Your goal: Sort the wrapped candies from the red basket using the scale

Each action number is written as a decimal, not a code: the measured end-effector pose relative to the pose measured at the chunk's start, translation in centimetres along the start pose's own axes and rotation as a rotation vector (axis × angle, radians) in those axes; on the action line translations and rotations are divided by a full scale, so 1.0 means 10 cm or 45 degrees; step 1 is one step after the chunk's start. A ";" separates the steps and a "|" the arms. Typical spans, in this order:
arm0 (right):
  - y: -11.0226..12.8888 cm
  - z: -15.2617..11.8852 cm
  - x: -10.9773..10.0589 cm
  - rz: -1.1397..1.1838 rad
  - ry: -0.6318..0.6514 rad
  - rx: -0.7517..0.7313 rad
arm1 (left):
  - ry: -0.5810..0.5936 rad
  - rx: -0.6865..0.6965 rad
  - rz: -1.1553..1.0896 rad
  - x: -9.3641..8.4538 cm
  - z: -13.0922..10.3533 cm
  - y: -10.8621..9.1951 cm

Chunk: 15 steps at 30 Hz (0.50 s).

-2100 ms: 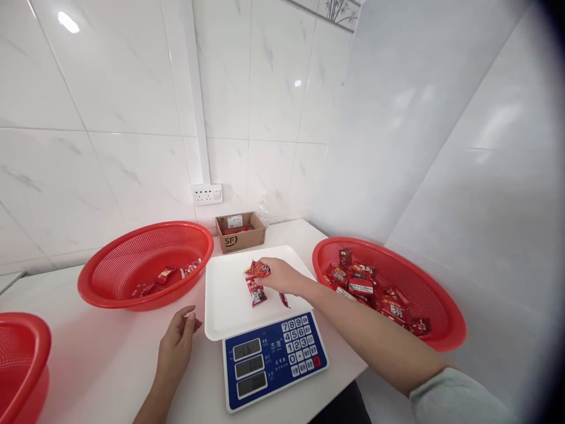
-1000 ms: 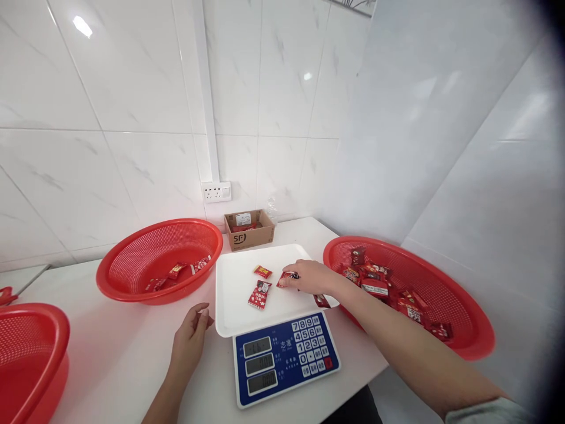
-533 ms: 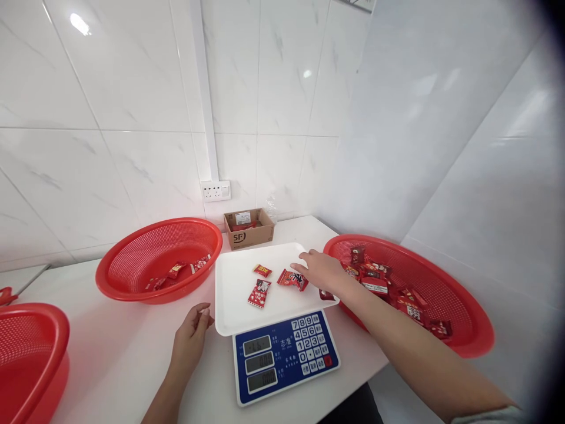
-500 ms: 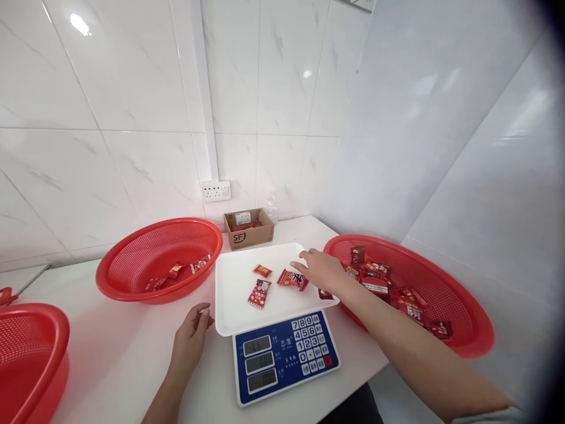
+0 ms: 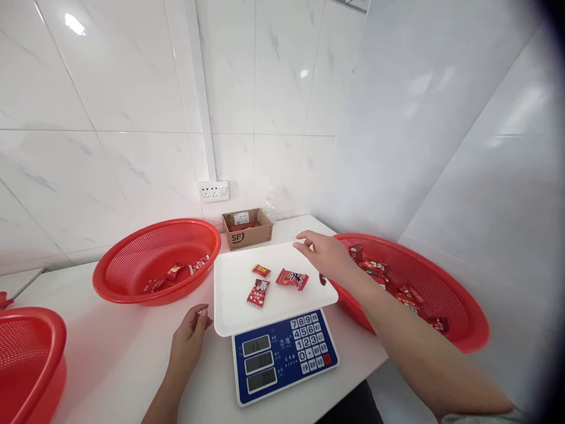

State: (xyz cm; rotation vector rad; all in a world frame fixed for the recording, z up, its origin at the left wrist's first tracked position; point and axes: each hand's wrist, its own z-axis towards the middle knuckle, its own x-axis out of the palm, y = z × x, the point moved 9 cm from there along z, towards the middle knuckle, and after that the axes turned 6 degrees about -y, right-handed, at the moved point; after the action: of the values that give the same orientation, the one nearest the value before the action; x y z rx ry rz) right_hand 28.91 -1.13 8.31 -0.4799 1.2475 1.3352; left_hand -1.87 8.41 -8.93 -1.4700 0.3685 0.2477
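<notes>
A white weighing tray point(image 5: 233, 306) sits on a blue digital scale point(image 5: 286, 356). On the tray lie a small yellow-and-red packet point(image 5: 261, 270), a red-and-white packet point(image 5: 258, 293) and a larger red snack packet point(image 5: 292, 279). My right hand point(image 5: 326, 254) is over the tray's far right corner, thumb and forefinger apart. Beneath its palm a dark red packet point(image 5: 323, 280) partly shows, apparently held by the curled fingers. Left of the tray, my left hand point(image 5: 192, 330) rests near the table with its fingers curled against the thumb; whatever they hold, if anything, is hidden.
Red plastic baskets stand around: one with several packets on the right point(image 5: 468, 318), one with a few at the back left point(image 5: 128, 265), another at the left edge point(image 5: 48, 353). A cardboard box point(image 5: 256, 237) stands behind the tray, near the tiled wall point(image 5: 145, 88).
My right hand has moved slightly up towards the tray's far right corner, and the dark red packet under it has shifted up too. My left hand stays in place.
</notes>
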 end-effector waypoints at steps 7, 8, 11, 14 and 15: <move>-1.26 -0.09 -0.28 -0.579 0.038 0.366 | 0.032 0.003 0.019 0.05 0.01 0.00; -1.44 -0.12 -0.29 -0.614 0.056 0.409 | 0.037 0.004 0.021 0.06 0.01 -0.01; -1.79 -0.18 -0.22 -0.626 0.145 0.474 | 0.043 0.015 0.013 0.06 0.00 -0.05; -1.81 -0.21 0.09 -0.451 0.304 0.354 | 0.028 0.018 0.029 0.05 0.00 -0.07; -1.77 -0.22 0.21 -0.379 0.353 0.293 | 0.025 0.015 0.035 0.05 0.00 -0.07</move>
State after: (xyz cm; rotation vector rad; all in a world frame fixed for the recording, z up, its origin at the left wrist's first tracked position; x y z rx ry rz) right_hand 43.31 -6.59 -0.84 -0.6736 1.4716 0.8823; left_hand -1.17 8.32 -8.48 -1.4576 0.4055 0.2528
